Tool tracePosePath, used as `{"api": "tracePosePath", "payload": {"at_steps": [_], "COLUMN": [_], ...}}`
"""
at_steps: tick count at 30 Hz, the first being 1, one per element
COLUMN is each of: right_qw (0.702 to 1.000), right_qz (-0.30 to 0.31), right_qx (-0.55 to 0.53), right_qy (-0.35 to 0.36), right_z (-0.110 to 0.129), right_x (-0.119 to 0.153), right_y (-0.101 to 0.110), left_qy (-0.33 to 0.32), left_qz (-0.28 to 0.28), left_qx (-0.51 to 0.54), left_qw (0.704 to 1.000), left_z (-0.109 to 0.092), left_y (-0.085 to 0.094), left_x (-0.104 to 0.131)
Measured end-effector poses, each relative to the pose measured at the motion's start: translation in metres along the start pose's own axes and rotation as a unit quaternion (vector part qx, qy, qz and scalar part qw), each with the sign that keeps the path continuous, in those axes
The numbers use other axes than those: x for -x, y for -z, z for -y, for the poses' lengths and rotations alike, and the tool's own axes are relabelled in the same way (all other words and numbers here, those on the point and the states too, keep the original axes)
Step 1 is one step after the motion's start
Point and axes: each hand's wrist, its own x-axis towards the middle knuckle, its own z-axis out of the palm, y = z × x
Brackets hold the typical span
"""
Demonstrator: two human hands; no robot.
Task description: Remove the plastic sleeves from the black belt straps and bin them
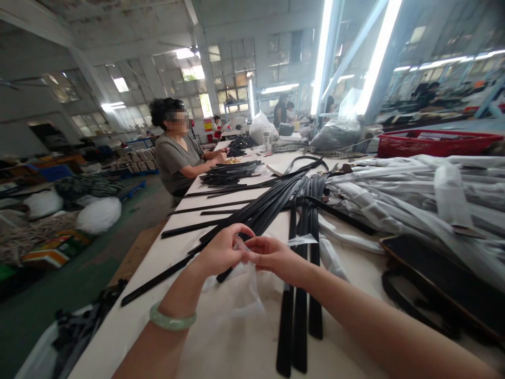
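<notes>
Fingertips of my left hand (224,249) and my right hand (272,257) meet over the table, both pinching a clear plastic bag (249,288). The thin film hangs down below the fingers, and its outline is faint. A pale green bangle (172,317) circles my left wrist. Long flat black straps (256,210) fan out across the table just beyond my hands. Several of these black straps (300,326) run toward me beneath my right forearm. A small translucent strip (303,240) lies across them beside my right hand.
White-wrapped straps (394,189) are heaped at the right, with a red crate (437,143) behind. A dark flat board-like object (442,279) sits at the near right. A co-worker (177,152) works at the table's left edge, near a strap pile (231,172). A bin of dark pieces (74,331) stands lower left.
</notes>
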Motion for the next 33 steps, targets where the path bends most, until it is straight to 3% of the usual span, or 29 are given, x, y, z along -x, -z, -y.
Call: {"api": "tracePosePath", "payload": {"at_steps": [6,12,14,18,22,24,26,27,29,30,31,33], "right_qw": [0.997,0.991,0.993,0.985,0.971,0.947,0.896,0.877,0.862,0.84,0.814,0.761], "right_qz": [0.021,0.061,0.031,-0.113,-0.121,-0.145,-0.181,-0.156,-0.007,0.044,0.065,0.009], "right_qx": [0.05,0.056,0.071,0.13,0.205,0.286,0.405,0.454,0.486,0.5,0.52,0.586], "right_qy": [-0.062,-0.105,-0.09,-0.022,-0.005,0.007,0.012,-0.016,-0.147,-0.208,-0.253,-0.277], "right_z": [0.005,0.008,0.007,0.001,0.004,0.018,0.037,0.047,0.064,0.069,0.07,0.064], "right_x": [0.007,0.011,0.01,0.004,-0.003,0.001,0.01,0.016,0.028,0.033,0.036,0.036], "right_y": [0.01,0.003,-0.001,-0.006,0.003,0.016,0.034,0.043,0.056,0.059,0.061,0.058], "left_qy": [0.0,-0.001,0.006,0.049,0.07,0.055,0.029,0.019,0.007,0.003,-0.001,-0.014], "left_qz": [0.042,0.058,0.03,-0.068,-0.123,-0.162,-0.196,-0.207,-0.216,-0.214,-0.208,-0.189], "left_qx": [-0.016,-0.009,0.019,0.148,0.216,0.221,0.218,0.218,0.214,0.209,0.202,0.176], "left_qw": [0.999,0.998,0.999,0.985,0.966,0.96,0.956,0.954,0.953,0.954,0.957,0.966], "left_z": [-0.002,0.01,0.018,0.036,0.044,0.043,0.041,0.039,0.038,0.037,0.037,0.036], "left_y": [-0.005,-0.005,-0.006,-0.01,-0.013,-0.012,-0.008,-0.005,-0.001,0.001,0.002,0.002], "left_x": [0.001,-0.005,-0.012,-0.025,-0.029,-0.027,-0.025,-0.024,-0.022,-0.022,-0.022,-0.021]}}
